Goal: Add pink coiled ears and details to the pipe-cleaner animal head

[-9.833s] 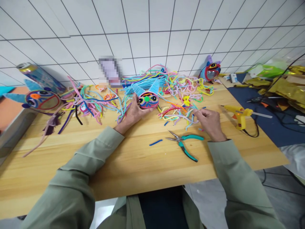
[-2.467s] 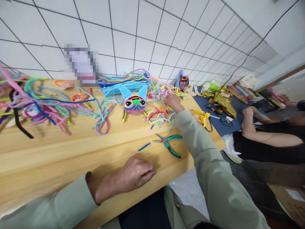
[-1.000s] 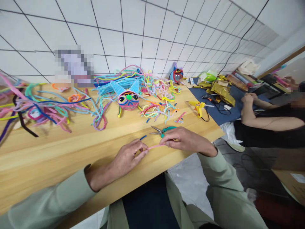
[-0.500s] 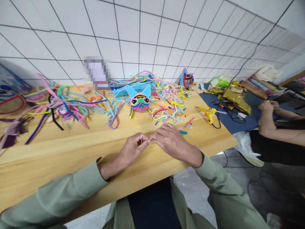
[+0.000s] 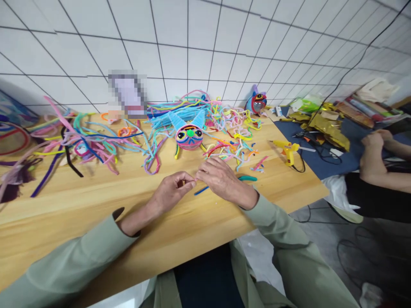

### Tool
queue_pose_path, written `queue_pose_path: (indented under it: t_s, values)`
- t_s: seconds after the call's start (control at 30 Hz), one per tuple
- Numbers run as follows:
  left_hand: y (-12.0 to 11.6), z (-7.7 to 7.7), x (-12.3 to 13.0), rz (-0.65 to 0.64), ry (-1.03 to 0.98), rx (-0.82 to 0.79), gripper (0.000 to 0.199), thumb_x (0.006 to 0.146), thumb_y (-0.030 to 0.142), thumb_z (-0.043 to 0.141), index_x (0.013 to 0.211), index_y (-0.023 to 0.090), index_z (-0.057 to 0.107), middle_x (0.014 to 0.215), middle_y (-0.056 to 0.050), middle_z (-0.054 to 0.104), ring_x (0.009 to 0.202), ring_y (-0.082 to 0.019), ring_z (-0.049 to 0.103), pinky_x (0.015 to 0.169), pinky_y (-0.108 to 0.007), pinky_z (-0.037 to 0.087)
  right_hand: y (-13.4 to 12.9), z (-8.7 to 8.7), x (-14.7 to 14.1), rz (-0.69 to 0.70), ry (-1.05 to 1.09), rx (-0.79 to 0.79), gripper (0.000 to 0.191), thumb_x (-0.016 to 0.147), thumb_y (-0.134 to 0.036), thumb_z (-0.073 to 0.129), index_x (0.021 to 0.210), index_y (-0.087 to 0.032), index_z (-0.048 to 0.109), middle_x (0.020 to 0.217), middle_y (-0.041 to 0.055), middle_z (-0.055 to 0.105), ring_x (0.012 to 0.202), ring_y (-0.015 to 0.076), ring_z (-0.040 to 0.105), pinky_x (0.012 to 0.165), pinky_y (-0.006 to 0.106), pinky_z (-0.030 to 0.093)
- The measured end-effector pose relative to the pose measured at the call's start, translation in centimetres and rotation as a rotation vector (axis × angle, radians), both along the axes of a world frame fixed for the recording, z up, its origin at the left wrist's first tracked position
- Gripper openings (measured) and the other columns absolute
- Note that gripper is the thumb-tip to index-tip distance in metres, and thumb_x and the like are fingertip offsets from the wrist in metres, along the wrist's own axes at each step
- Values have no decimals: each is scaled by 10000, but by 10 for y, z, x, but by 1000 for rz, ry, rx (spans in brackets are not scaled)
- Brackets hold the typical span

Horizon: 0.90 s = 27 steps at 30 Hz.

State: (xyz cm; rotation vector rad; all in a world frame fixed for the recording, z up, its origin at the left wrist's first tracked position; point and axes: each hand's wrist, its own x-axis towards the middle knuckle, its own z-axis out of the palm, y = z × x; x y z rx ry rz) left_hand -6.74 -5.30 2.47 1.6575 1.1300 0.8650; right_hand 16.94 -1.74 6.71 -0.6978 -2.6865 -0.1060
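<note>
My left hand and my right hand meet fingertip to fingertip above the wooden table. Both are closed in a pinch. Whatever is between the fingertips is too small and covered to make out. Below my right hand's fingers lies a short blue pipe cleaner piece. A teal curved object pokes out beyond my right wrist, partly hidden. Just past the hands sits a pipe cleaner animal head with blue ears, black eyes and a green nose.
Pipe cleaner heaps spread along the wall, with cut scraps nearer me. A second animal head stands at the back. A yellow glue gun lies right, its cord trailing. A co-worker's arms rest at the blue table.
My two hands, still pinched together, have shifted left and slightly away from me. The blue piece and more of the teal object are now uncovered. The view has turned a little.
</note>
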Motion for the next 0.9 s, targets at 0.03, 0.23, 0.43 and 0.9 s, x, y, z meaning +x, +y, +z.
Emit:
queue_pose_path:
  t_s: [0.03, 0.23, 0.43, 0.9]
  values:
    - [1, -1, -1, 0, -4, -13, 282, 997, 447, 711, 925, 179, 761, 844, -32, 779, 757, -164, 668, 712, -271, 529, 1, -2, 0, -2, 7, 6, 290, 1150, -139, 489, 1020, -246, 725, 985, 59, 697, 952, 249, 540, 888, 414, 418]
    - [3, -2, 2, -22, 16, -4, 216, 1001, 372, 716, 931, 174, 768, 869, -42, 781, 751, -158, 656, 719, -274, 509, 0, -7, 5, 17, 54, -48, 278, 1155, -159, 488, 1031, -239, 724, 1006, 80, 711, 972, 263, 561, 902, 432, 443]
    - [1, -2, 7, -74, 63, 55, 100, 1024, 247, 690, 979, 179, 747, 907, -29, 778, 779, -145, 676, 776, -266, 538, -2, -7, 7, 63, 102, -78, 269, 1139, -148, 507, 1024, -253, 726, 962, 82, 713, 938, 273, 587, 881, 438, 457]
    - [-2, 0, 12, 0, -25, 69, 179, 1068, 308, 666, 944, 179, 664, 905, -21, 710, 824, -148, 617, 783, -274, 501, 2, -2, 1, 47, 214, 51, 118, 1086, -135, 655, 1017, -218, 702, 940, 66, 750, 885, 248, 664, 835, 406, 487]
